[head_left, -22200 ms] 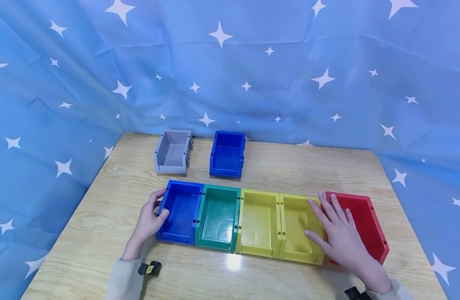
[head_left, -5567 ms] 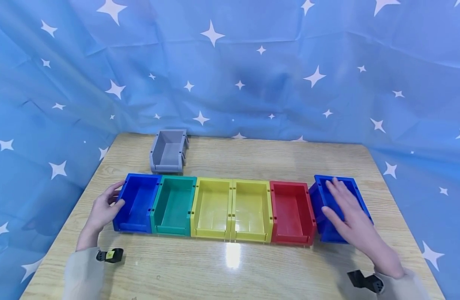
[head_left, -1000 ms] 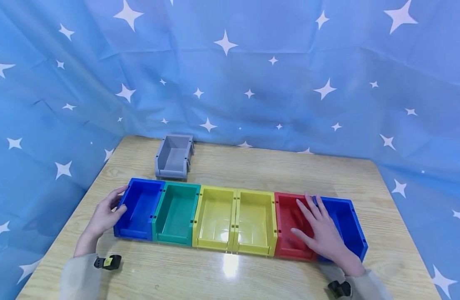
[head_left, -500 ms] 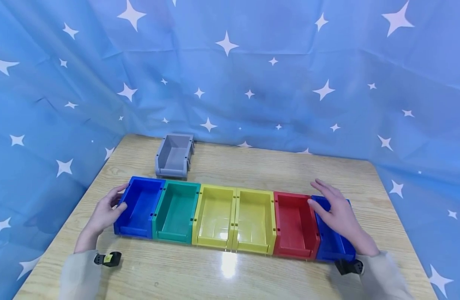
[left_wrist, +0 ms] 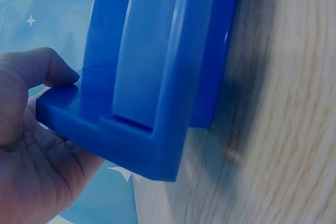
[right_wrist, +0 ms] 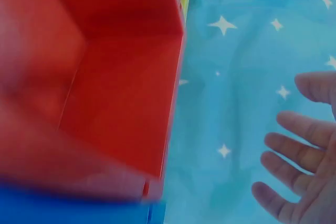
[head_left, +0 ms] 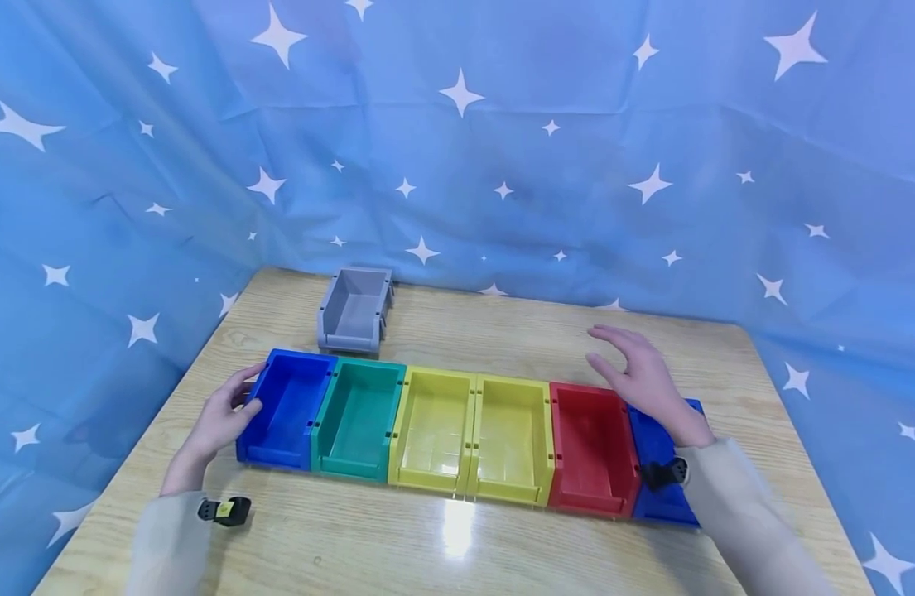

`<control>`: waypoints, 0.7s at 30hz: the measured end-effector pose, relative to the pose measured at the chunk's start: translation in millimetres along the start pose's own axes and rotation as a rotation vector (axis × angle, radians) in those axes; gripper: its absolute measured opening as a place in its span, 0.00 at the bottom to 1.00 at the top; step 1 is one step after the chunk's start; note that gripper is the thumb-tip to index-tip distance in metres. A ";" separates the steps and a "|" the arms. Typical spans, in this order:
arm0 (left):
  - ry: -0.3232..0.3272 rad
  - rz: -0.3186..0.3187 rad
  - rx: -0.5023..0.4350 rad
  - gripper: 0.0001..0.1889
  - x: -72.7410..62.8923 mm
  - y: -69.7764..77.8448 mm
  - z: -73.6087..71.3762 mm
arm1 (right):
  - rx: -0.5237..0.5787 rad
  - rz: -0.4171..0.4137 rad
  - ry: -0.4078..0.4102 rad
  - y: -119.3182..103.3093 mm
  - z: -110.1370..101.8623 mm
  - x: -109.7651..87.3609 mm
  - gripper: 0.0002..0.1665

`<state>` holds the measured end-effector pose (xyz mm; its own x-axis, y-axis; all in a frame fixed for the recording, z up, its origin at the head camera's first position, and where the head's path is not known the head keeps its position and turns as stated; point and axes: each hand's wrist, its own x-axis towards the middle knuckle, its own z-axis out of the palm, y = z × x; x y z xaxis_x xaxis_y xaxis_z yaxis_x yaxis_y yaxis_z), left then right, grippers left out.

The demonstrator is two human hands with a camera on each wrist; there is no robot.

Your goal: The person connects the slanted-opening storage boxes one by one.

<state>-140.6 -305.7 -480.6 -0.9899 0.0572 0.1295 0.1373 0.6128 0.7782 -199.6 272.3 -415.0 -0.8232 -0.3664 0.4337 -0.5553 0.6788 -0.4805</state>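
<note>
A row of joined plastic storage bins lies across the table. From left to right come a blue bin [head_left: 287,414], a green bin [head_left: 360,420], two yellow bins [head_left: 433,430], a red bin [head_left: 589,447] and another blue bin [head_left: 664,507]. My left hand [head_left: 220,422] pinches the left wall of the leftmost blue bin; in the left wrist view its thumb [left_wrist: 55,69] lies over the rim. My right hand [head_left: 642,377] hovers above the back of the red and right blue bins, fingers spread and holding nothing. My forearm covers part of the right blue bin.
A grey storage bin [head_left: 355,310] stands apart at the table's back left, behind the green bin. Bare wooden tabletop [head_left: 353,538] runs along the front of the row. A blue star-patterned cloth [head_left: 502,215] hangs behind and beside the table.
The second blue bin moved from beside the grey bin to the row's right end, against the red bin. In the last second my right hand lifted off it, backward. My left hand kept its grip.
</note>
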 end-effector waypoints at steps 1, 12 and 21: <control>0.000 0.000 0.000 0.27 -0.1 -0.1 0.2 | 0.004 0.004 -0.007 -0.4 2.7 3.5 0.24; -0.008 -0.041 -0.017 0.28 1.1 2.1 0.7 | 0.043 -0.006 -0.017 -9.5 22.4 30.4 0.23; -0.007 -0.052 -0.013 0.28 1.4 -0.6 0.4 | 0.073 0.006 -0.049 -15.5 31.2 53.1 0.22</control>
<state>-142.1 -305.7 -481.1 -0.9960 0.0310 0.0842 0.0858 0.6046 0.7919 -238.4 222.5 -408.3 -0.8303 -0.3945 0.3936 -0.5561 0.6337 -0.5378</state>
